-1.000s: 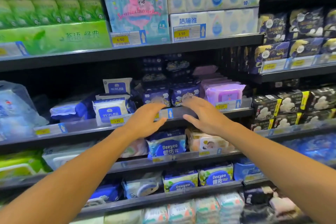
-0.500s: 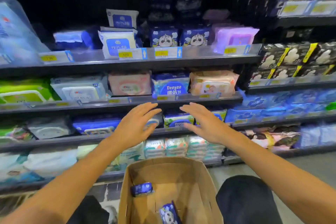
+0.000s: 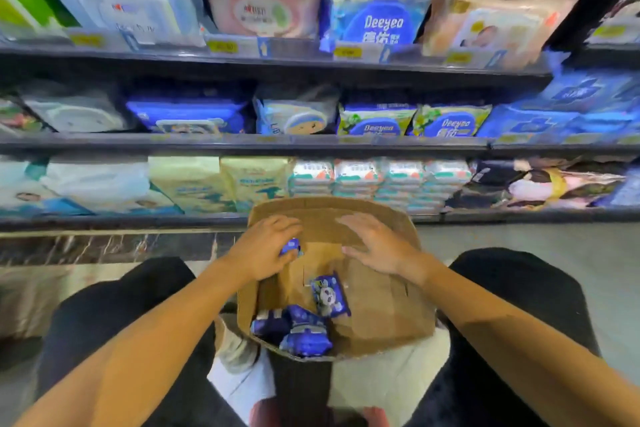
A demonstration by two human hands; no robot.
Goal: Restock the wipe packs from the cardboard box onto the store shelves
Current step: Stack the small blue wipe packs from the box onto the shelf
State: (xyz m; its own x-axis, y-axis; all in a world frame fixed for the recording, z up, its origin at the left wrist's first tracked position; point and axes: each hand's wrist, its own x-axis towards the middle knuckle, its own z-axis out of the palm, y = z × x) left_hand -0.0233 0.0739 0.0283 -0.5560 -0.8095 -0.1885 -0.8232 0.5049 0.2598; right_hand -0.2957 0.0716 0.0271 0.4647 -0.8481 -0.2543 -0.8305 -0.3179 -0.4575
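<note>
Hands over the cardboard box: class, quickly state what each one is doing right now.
Left hand: grips a blue wipe pack.
Right hand: open, holding nothing.

Single head-mounted wide-angle view: you look forward and steeply down from close above the cardboard box (image 3: 377, 308) between your knees. Both forearms enter from the near edge; the store shelves (image 3: 242, 146) span the far side, curved and blurred.

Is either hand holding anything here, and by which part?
The left hand grips a small blue wipe pack inside the cardboard box; which part, the fingers hide. The right hand holds nothing.
</note>
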